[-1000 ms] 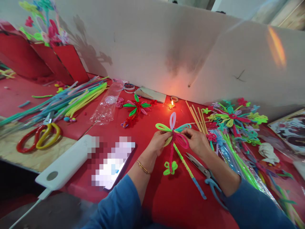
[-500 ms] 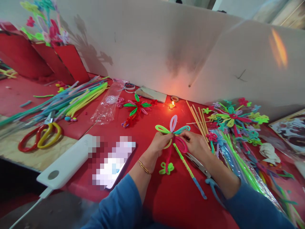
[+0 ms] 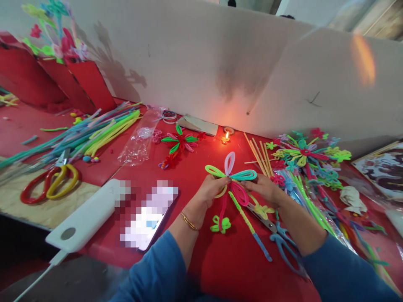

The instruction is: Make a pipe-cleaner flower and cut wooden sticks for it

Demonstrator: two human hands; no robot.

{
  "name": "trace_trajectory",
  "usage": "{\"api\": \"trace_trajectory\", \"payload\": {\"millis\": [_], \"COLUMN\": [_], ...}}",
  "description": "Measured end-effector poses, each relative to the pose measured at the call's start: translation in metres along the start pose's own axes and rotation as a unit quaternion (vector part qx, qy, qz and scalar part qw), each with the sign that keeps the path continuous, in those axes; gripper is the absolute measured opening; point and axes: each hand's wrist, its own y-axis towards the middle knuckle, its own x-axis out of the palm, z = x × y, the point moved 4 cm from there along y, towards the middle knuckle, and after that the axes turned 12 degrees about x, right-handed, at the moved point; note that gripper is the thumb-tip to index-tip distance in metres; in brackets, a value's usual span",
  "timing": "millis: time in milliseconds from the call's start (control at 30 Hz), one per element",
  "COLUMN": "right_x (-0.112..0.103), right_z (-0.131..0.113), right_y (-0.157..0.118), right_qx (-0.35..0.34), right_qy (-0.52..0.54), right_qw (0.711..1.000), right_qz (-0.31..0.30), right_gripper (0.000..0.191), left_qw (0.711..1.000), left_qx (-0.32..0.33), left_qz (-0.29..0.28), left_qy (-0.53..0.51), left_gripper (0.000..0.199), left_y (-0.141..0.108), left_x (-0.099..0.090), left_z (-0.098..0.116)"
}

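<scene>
A pipe-cleaner flower [image 3: 230, 164] with looped petals in lilac, lime, teal and pink is between my hands. My left hand [image 3: 208, 191] is closed on it near its centre, thumb and fingers pinched together. At the other side my right hand [image 3: 266, 188] is closed at the teal and pink loops; its fingertips are partly hidden. A yellow-and-blue wrapped stem [image 3: 247, 222] slants down from the centre. Below the petals hang a small green flower [image 3: 220, 224] on a pink stem and a small yellow flower [image 3: 263, 210]. Blue-handled scissors [image 3: 285, 245] lie under my right forearm.
A lit candle [image 3: 226, 138] burns beyond the flower, near the wall. Wooden sticks [image 3: 260, 155] and bagged pipe cleaners [image 3: 310, 201] lie to the right. Leftward are a phone [image 3: 151, 218], a white power bank [image 3: 83, 220], red-and-yellow scissors [image 3: 50, 182] and loose pipe cleaners [image 3: 103, 130].
My right hand has moved right, away from the flower's centre. The teal loop shows more fully, and the small yellow flower and more of the blue scissors have come into sight.
</scene>
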Motion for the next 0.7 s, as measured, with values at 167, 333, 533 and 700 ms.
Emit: {"api": "trace_trajectory", "payload": {"millis": [167, 333, 533, 700], "right_x": [0.007, 0.006, 0.005, 0.006], "right_z": [0.002, -0.002, -0.006, -0.004], "right_y": [0.004, 0.003, -0.001, -0.001], "right_qx": [-0.017, -0.038, -0.027, -0.036], "right_qy": [-0.01, -0.042, -0.108, -0.1], "right_qw": [1.0, 0.993, 0.982, 0.986], "right_qz": [0.023, 0.1, 0.151, 0.132], "right_gripper": [0.028, 0.023, 0.018, 0.017], "left_qw": [1.0, 1.0, 0.999, 0.998], "left_qx": [0.005, 0.016, -0.009, 0.023], "left_qz": [-0.007, -0.027, -0.038, -0.059], "left_qy": [0.014, 0.004, -0.007, -0.013], "left_gripper": [0.021, 0.025, 0.028, 0.026], "left_y": [0.001, 0.003, 0.001, -0.001], "left_x": [0.0, 0.002, 0.005, 0.01], "left_z": [0.0, -0.001, 0.001, 0.008]}}
